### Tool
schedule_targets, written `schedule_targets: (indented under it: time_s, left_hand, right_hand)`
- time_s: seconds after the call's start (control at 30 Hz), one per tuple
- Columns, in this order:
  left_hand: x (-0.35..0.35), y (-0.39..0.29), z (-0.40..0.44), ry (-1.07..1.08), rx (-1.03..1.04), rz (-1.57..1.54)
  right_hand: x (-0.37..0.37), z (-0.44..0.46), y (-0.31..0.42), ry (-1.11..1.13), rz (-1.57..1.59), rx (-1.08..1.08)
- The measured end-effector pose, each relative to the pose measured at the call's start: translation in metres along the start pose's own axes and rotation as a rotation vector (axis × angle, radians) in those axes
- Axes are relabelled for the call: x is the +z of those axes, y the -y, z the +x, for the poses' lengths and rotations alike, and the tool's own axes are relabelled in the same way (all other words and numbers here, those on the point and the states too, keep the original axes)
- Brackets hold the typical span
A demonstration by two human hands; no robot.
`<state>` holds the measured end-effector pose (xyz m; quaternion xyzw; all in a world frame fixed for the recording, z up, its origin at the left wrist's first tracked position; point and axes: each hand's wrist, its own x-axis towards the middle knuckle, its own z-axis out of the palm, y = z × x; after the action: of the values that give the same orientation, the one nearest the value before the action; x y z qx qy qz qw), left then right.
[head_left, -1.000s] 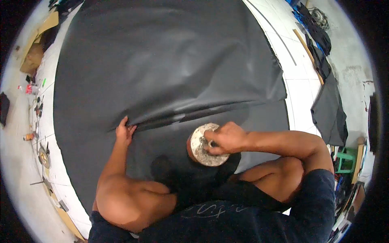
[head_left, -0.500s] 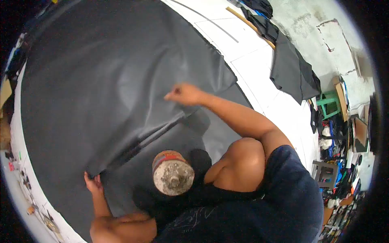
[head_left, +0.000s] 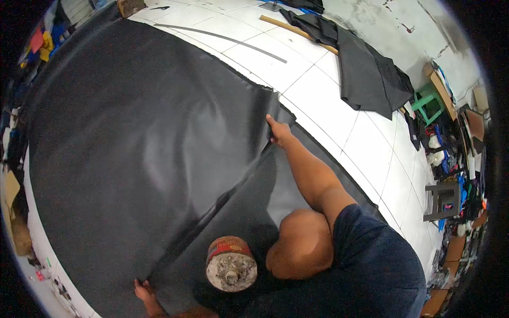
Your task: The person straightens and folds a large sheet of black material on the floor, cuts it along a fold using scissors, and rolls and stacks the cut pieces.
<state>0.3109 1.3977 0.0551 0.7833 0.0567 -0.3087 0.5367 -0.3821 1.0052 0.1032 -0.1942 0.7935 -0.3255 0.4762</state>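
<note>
A large black sheet (head_left: 116, 111) that looks like leatherette spreads over the floor, its upper layer overlapping another black layer (head_left: 299, 185). Along the overlap, a dark crease runs diagonally between my hands. At the lower left, my left hand (head_left: 144, 290) pinches the edge of the upper sheet. My right hand (head_left: 278, 131) grips that same edge near its far right corner, thumb on top and other fingers partly hidden. Between my arms a round can (head_left: 231, 271) with a red label and a crusted, knobbed top stands on the lower layer, close to my knee.
White floor tiles (head_left: 328, 111) border the sheet. Beyond lie a thin grey strip (head_left: 228, 38), a wooden stick (head_left: 297, 32) and a folded black piece (head_left: 371, 74). A green stool (head_left: 428, 103), a grey stool (head_left: 442, 201) and piled clutter line the right side.
My right hand has moved from above the sheet to its right edge and taken hold of it. My left hand keeps its grip. The whole view has shifted, showing more floor at the top.
</note>
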Motion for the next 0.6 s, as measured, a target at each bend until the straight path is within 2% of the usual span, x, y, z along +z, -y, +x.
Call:
schedule_targets:
  time_s: [0.03,0.07,0.1,0.13,0.17,0.2,0.23,0.27,0.3,0.33,0.37,0.47,0.57,0.6]
  left_hand:
    - [0.008,-0.001,-0.005,-0.103,0.007,0.040]
    - [0.002,0.007,-0.002,-0.099,0.011,0.040]
    - [-0.016,0.021,0.004,0.004,0.379,0.552]
    - [-0.023,0.030,0.006,0.111,0.745,1.062]
    - [-0.019,0.035,0.000,0.112,0.742,1.062]
    - [-0.016,0.038,-0.006,0.012,0.766,1.038]
    - [-0.012,0.037,-0.009,-0.036,0.779,1.026]
    - [-0.006,0.034,-0.014,-0.083,0.790,1.013]
    - [0.005,0.021,-0.016,-0.047,0.422,0.621]
    - [0.016,0.008,-0.018,-0.143,0.104,0.192]
    - [0.018,0.007,-0.010,-0.166,0.061,0.135]
    - [-0.020,0.035,0.047,-0.116,0.259,0.496]
    - [-0.036,0.047,0.050,-0.100,0.272,0.632]
    - [-0.043,0.046,0.050,-0.075,0.578,1.085]
  right_hand:
    - [0.002,0.024,-0.003,-0.050,0.264,-0.116]
    - [0.002,0.042,-0.008,-0.098,0.523,-0.230]
    - [-0.001,0.029,0.003,-0.198,0.602,-0.238]
    - [-0.007,0.031,0.004,-0.196,0.604,-0.240]
    - [-0.014,0.036,0.003,-0.303,0.491,-0.254]
    - [-0.018,0.041,0.001,-0.410,0.375,-0.266]
    - [-0.011,0.045,-0.001,-0.679,0.178,-0.185]
    - [-0.015,0.042,-0.004,-0.682,0.177,-0.184]
    - [-0.021,0.037,-0.009,-0.627,0.029,-0.125]
    - [-0.026,0.035,-0.007,-0.569,-0.114,-0.069]
    - [-0.027,0.066,-0.021,-0.552,-0.126,-0.077]
    - [-0.033,0.081,-0.024,-0.585,-0.197,-0.060]
    - [-0.043,0.082,-0.029,-0.517,-0.233,-0.033]
    - [-0.042,0.084,-0.033,-0.518,-0.240,-0.030]
